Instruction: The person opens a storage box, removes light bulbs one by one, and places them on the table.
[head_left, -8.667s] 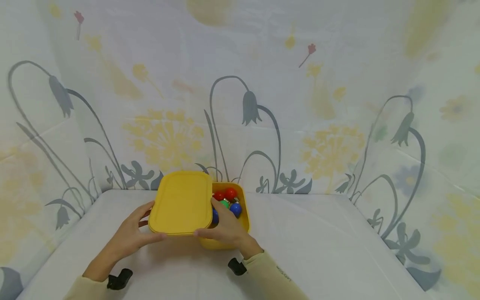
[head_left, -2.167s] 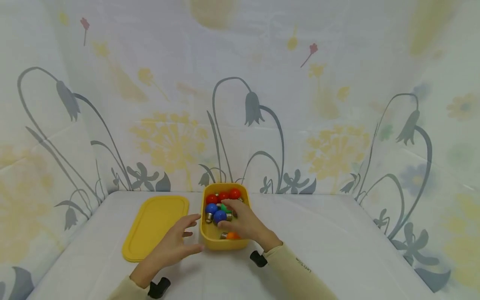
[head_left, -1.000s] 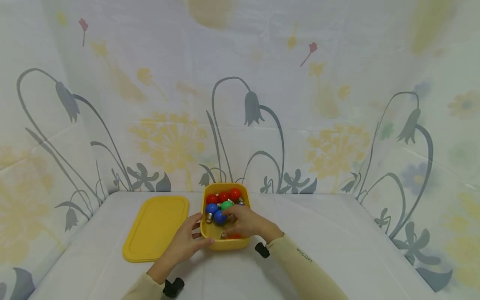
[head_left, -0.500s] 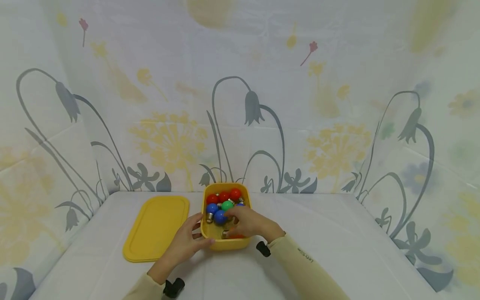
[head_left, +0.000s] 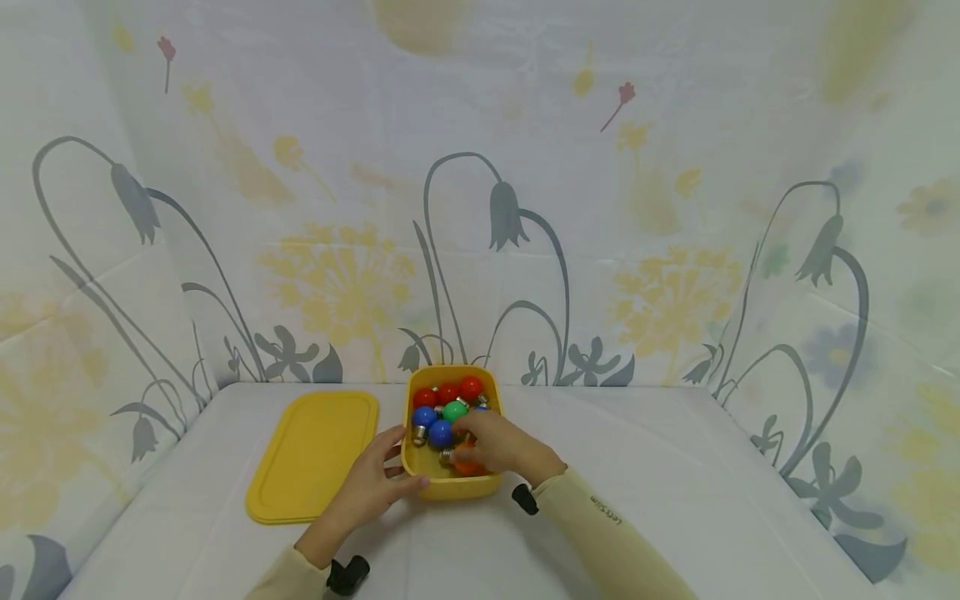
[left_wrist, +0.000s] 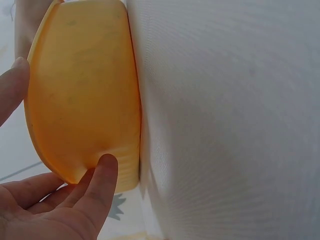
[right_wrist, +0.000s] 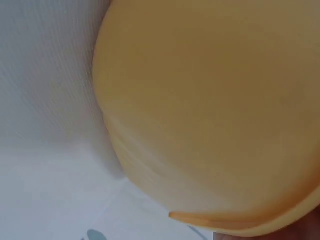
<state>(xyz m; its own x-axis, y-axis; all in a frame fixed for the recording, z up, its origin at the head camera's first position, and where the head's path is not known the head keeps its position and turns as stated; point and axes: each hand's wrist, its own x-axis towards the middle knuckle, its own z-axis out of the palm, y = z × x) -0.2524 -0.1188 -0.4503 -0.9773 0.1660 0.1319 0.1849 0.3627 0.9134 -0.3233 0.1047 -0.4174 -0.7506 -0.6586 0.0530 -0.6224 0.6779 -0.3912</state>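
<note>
In the head view, a yellow plastic container (head_left: 450, 490) holds several small round light bulbs with metal screw bases. Red bulbs (head_left: 447, 392) lie along its back, a green bulb (head_left: 454, 412) and blue bulbs (head_left: 441, 433) in the middle. My left hand (head_left: 372, 482) grips the container's front left corner, thumb at the front rim. The left wrist view shows its fingers (left_wrist: 102, 175) against the yellow wall. Reaching inside at the front right, my right hand (head_left: 498, 446) pinches an orange bulb (head_left: 469, 465), its screw base pointing left. The right wrist view shows mostly the container's outer wall (right_wrist: 210, 110); the fingertips are hidden there.
A flat yellow lid (head_left: 315, 458) lies on the white-covered table (head_left: 637, 483), left of the container. Behind stands a white curtain (head_left: 480, 275) printed with flowers. A black wrist strap piece (head_left: 348, 575) sits at the left sleeve.
Earlier both hands held the lid; it now lies at the left. The left hand has come onto the container, and the right hand has moved to the orange bulb, which has shifted slightly up and back.
</note>
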